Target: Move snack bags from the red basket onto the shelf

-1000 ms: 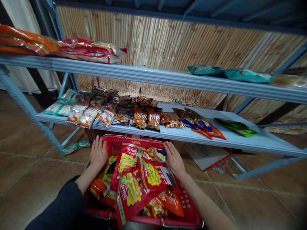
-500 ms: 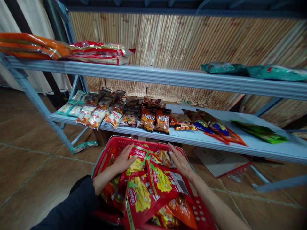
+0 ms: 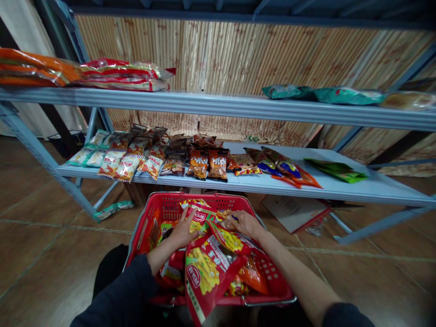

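A red shopping basket [image 3: 250,299] full of snack bags stands in front of me. Red snack bags [image 3: 207,263] with yellow sticks pictured on them lie loosely on top, one hanging over the near rim. My left hand [image 3: 182,232] rests on the left side of the top red bag, thumb and fingers apart. Inside the far right part of the basket, the fingers of my right hand [image 3: 245,225] curl onto a small yellow-and-blue snack packet [image 3: 229,221]; the fingertips are partly hidden. An orange packet [image 3: 254,274] lies below the red bags.
Behind the basket runs a blue metal shelf [image 3: 286,186] with white, brown and orange snack bags [image 3: 197,163] and a green bag [image 3: 337,170]. Larger bags [image 3: 126,75] lie on the level above. Below are a cardboard box [image 3: 293,211] and small green packets [image 3: 114,210] on the floor.
My right hand has moved inward from the basket's right side and its fingers have curled onto a packet. The red bags have shifted and tilted. The view has turned slightly right.
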A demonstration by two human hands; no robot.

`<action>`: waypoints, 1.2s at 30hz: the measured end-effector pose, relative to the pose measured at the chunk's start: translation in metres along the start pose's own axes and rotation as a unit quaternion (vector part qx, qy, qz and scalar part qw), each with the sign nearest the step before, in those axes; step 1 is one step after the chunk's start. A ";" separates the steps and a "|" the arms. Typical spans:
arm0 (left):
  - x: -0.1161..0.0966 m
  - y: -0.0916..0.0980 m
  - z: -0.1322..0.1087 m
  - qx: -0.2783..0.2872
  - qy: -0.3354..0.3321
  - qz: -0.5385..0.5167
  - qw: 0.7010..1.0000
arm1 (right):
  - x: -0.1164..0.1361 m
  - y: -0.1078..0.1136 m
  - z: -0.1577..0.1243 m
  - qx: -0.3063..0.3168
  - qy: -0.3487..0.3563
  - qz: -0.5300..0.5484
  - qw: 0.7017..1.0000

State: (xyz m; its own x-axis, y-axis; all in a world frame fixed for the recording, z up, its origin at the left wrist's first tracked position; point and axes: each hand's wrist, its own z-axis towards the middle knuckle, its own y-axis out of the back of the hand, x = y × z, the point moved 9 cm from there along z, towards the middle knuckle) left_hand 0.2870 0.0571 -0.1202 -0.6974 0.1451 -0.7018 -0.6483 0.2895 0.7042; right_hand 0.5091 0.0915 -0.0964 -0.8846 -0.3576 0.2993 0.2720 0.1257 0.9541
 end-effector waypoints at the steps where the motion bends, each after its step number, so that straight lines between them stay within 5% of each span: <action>1: -0.001 -0.001 0.000 -0.001 0.000 -0.002 1.000 | -0.001 0.000 -0.002 -0.004 -0.009 -0.005 1.000; 20: -0.003 -0.012 0.003 0.010 -0.021 -0.026 0.999 | -0.008 -0.007 -0.036 0.027 -0.070 -0.067 0.995; 36: -0.045 -0.039 0.004 0.043 -0.032 -0.045 0.998 | -0.049 0.004 -0.070 -0.006 -0.104 0.010 0.995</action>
State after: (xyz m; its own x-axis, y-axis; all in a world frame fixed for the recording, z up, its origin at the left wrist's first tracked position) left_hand 0.3452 0.0433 -0.1168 -0.6153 0.1737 -0.7689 -0.6769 0.3834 0.6283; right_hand 0.5798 0.0445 -0.1061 -0.9376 -0.1559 0.3108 0.2945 0.1194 0.9482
